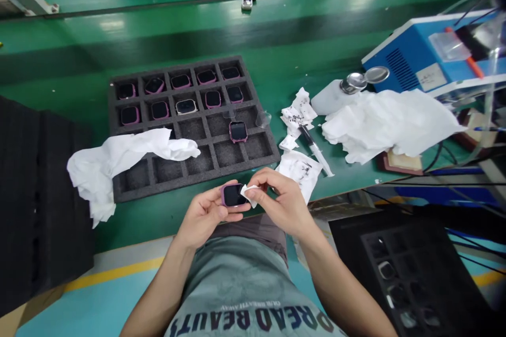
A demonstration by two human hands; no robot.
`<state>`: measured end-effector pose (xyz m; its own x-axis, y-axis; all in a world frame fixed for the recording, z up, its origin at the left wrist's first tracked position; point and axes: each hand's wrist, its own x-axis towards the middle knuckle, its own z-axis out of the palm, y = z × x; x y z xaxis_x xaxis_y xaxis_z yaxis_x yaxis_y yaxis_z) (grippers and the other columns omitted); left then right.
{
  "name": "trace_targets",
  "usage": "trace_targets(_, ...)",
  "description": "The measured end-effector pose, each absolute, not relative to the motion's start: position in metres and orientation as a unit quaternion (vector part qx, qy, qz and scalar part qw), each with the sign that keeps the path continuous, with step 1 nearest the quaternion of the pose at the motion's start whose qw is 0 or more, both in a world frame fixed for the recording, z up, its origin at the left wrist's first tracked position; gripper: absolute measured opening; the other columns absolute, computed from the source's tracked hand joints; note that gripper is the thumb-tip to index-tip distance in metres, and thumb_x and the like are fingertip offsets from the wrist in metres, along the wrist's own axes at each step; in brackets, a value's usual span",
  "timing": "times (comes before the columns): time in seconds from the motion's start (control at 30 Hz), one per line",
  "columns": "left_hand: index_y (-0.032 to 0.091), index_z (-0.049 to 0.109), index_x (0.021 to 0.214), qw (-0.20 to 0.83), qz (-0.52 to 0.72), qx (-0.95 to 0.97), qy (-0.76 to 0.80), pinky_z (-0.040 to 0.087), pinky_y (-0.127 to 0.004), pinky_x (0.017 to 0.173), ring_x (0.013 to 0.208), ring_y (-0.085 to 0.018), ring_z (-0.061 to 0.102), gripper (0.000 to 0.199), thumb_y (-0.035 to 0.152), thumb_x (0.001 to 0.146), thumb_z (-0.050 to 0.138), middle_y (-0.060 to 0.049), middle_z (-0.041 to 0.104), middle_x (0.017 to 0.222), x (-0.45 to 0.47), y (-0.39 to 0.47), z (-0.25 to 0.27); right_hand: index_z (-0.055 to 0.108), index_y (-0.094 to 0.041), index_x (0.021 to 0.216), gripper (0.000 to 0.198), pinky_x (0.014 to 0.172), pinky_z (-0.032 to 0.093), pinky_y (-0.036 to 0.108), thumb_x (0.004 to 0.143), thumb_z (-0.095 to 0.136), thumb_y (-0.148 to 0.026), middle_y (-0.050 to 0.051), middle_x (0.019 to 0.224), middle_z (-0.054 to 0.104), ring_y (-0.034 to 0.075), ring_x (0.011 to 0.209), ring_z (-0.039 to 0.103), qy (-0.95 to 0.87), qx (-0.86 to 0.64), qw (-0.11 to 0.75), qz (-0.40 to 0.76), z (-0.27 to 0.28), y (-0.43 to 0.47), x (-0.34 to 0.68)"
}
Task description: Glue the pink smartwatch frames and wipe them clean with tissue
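Observation:
My left hand [207, 213] grips a smartwatch case [232, 195] with a pink-purple frame and a dark screen, held face up above the bench's front edge. My right hand [279, 197] pinches a small folded white tissue [250, 195] against the right side of that case. Just beyond both hands lies a dark foam tray [193, 181] with square compartments. Several watch cases sit in its back rows, among them a silver-framed one [186, 107]. Another pink-framed watch case [238, 131] rests on the tray's dividers. A long crumpled tissue [130, 151] covers part of the tray's left side.
On the right are a black-tipped syringe [316, 150], stained tissues [302, 171], a white bottle with a metal top [330, 97], a heap of white wipes [391, 124] and a blue machine [407, 60]. Stacked black foam [43, 195] stands left; another foam tray [399, 274] sits lower right.

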<state>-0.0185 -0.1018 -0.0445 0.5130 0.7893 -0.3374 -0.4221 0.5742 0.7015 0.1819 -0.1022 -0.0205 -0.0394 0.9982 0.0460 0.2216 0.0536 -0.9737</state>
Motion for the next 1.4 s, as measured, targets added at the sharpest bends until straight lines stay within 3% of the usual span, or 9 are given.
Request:
trace_targets(0.23,0.024,0.076,0.124,0.847,0.367,0.245,0.298,0.066,-0.027,0.078,0.101,-0.03,0.079,0.054,0.045,0.076,0.087,-0.011,0.081,0.115,-0.022,-0.105,-0.047,0.07,-0.022,0.081,0.008,0.066,0.047,0.029,0.089,0.072,-0.021,0.001,0.08,0.068,0.016,0.076,0.061,-0.598,-0.509,0.45,0.425,-0.021,-0.104,0.182)
trace_targets(0.47,0.022,0.076,0.123,0.831,0.387,0.229,0.326,0.066,-0.028,0.075,0.087,-0.026,0.082,0.061,0.044,0.068,0.092,-0.009,0.082,0.099,-0.016,-0.105,-0.045,0.074,-0.024,0.081,0.01,0.073,0.048,0.034,0.089,0.072,-0.018,0.002,0.081,0.069,0.018,0.08,0.062,-0.652,-0.49,0.426,0.392,-0.021,-0.105,0.182)
trace_targets(0.77,0.023,0.083,0.106,0.767,0.465,0.235,0.375,0.064,-0.026,0.072,0.075,-0.016,0.074,0.053,0.03,0.057,0.099,-0.004,0.081,0.087,-0.003,-0.107,-0.045,0.071,-0.024,0.084,0.009,0.072,0.048,0.034,0.089,0.072,-0.017,0.001,0.078,0.067,0.018,0.077,0.061,-0.606,-0.487,0.482,0.404,-0.028,-0.119,0.165)
trace_targets(0.9,0.025,0.083,0.109,0.753,0.461,0.26,0.39,0.065,-0.03,0.074,0.08,-0.02,0.077,0.049,0.02,0.062,0.096,-0.005,0.083,0.093,0.001,-0.112,-0.046,0.069,-0.023,0.083,0.009,0.07,0.05,0.034,0.092,0.069,-0.021,0.002,0.079,0.067,0.018,0.076,0.062,-0.564,-0.53,0.487,0.404,-0.023,-0.127,0.154)
trace_targets(1.07,0.027,0.084,0.105,0.733,0.479,0.287,0.389,0.067,-0.036,0.085,0.094,-0.025,0.079,0.049,0.012,0.059,0.095,-0.006,0.081,0.115,0.004,-0.118,-0.047,0.068,-0.022,0.08,0.011,0.066,0.049,0.032,0.091,0.069,-0.022,0.001,0.074,0.067,0.016,0.07,0.06,-0.554,-0.607,0.468,0.325,-0.016,-0.111,0.149)
trace_targets(1.23,0.023,0.081,0.113,0.744,0.462,0.255,0.41,0.067,-0.038,0.082,0.086,-0.025,0.08,0.052,0.018,0.063,0.095,-0.007,0.084,0.093,0.004,-0.114,-0.045,0.069,-0.022,0.08,0.011,0.064,0.047,0.031,0.091,0.07,-0.024,0.0,0.073,0.066,0.015,0.068,0.058,-0.524,-0.629,0.479,0.318,-0.014,-0.109,0.164)
trace_targets(1.4,0.025,0.082,0.11,0.734,0.466,0.256,0.424,0.067,-0.029,0.075,0.079,-0.02,0.079,0.048,0.018,0.064,0.094,-0.003,0.084,0.09,0.006,-0.111,-0.043,0.067,-0.023,0.083,0.01,0.067,0.047,0.03,0.09,0.07,-0.016,0.0,0.077,0.066,0.015,0.072,0.06,-0.562,-0.577,0.475,0.353,-0.016,-0.136,0.162)
